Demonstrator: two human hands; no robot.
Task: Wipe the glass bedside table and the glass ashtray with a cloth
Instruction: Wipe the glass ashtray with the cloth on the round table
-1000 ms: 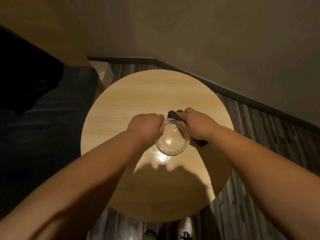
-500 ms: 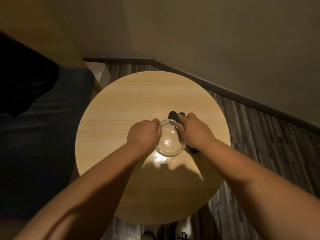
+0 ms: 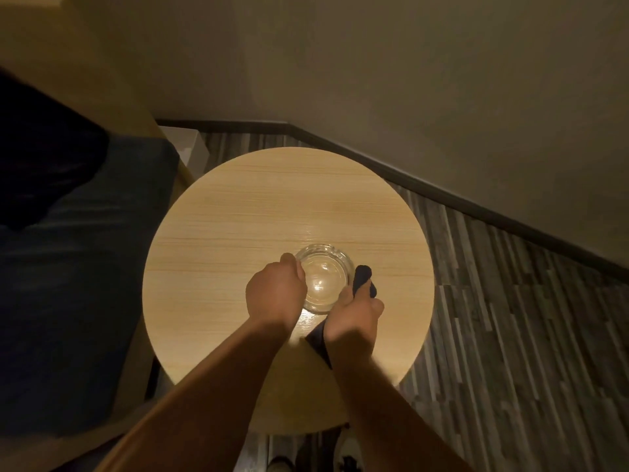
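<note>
A clear round glass ashtray (image 3: 323,277) stands on the round, wood-toned glossy bedside table (image 3: 238,212), right of its middle. My left hand (image 3: 275,294) grips the ashtray's left rim. My right hand (image 3: 354,318) is closed around a dark cloth (image 3: 362,279) and presses against the ashtray's near-right side. One end of the cloth sticks up past my fingers, the other hangs below my wrist.
A bed with dark bedding (image 3: 75,267) runs along the table's left side. A wall and dark skirting board (image 3: 476,206) close the corner behind and to the right. Striped grey floor (image 3: 510,335) lies on the right, and my shoes (image 3: 347,451) show below the table's near edge.
My right hand with the cloth has slid from the ashtray's far-right rim round to its near-right side. The left hand keeps its grip on the left rim.
</note>
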